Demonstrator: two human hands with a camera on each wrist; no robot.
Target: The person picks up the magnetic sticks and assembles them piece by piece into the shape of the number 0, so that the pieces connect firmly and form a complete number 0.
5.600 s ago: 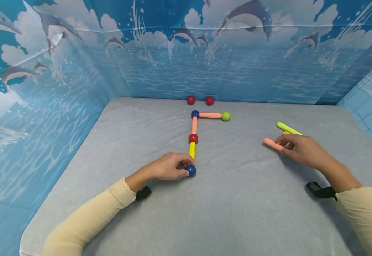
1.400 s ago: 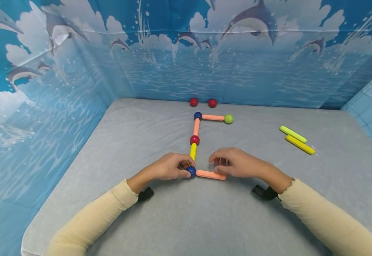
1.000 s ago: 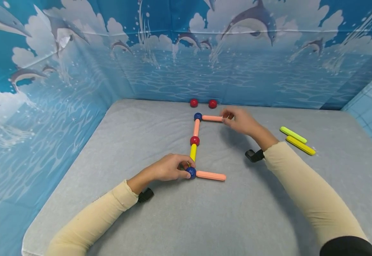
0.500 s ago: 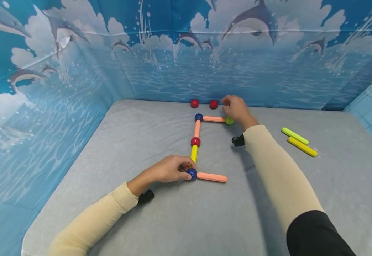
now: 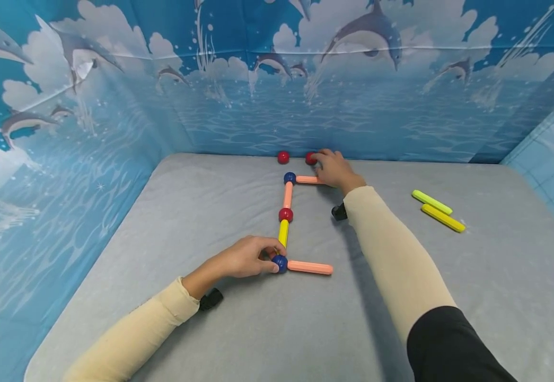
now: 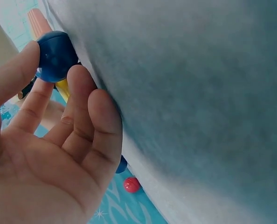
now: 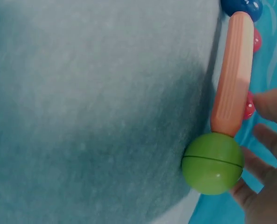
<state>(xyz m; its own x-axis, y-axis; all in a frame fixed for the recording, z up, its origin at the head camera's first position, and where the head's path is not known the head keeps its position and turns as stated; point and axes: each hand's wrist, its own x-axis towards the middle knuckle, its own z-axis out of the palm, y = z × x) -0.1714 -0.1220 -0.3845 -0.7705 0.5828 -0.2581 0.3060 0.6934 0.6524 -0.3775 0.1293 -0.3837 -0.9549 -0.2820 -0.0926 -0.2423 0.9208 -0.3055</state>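
My left hand (image 5: 246,257) pinches a blue ball (image 6: 57,56) between thumb and fingers at the near end of a chain of rods and balls. From that ball a yellow rod (image 5: 283,233) runs away to a red ball (image 5: 286,215), and a pink rod (image 5: 310,268) extends right. Farther back, a pink rod (image 5: 288,195) leads to another blue ball (image 5: 289,178). A further pink rod (image 7: 232,74) joins it to a green ball (image 7: 213,163). Loosely bent, my right hand (image 5: 335,171) reaches over the green ball to a loose red ball (image 5: 310,158); firm contact is unclear.
Another loose red ball (image 5: 283,157) sits by the back edge of the grey cloth-covered table (image 5: 219,196). Lime (image 5: 431,202) and yellow (image 5: 443,218) rods lie at the right. A blue dolphin-print curtain (image 5: 238,116) hangs behind.
My right hand has left the pink rod now beside the near blue ball, passed over the green ball and come to the right loose red ball. My left hand stays on the blue ball.
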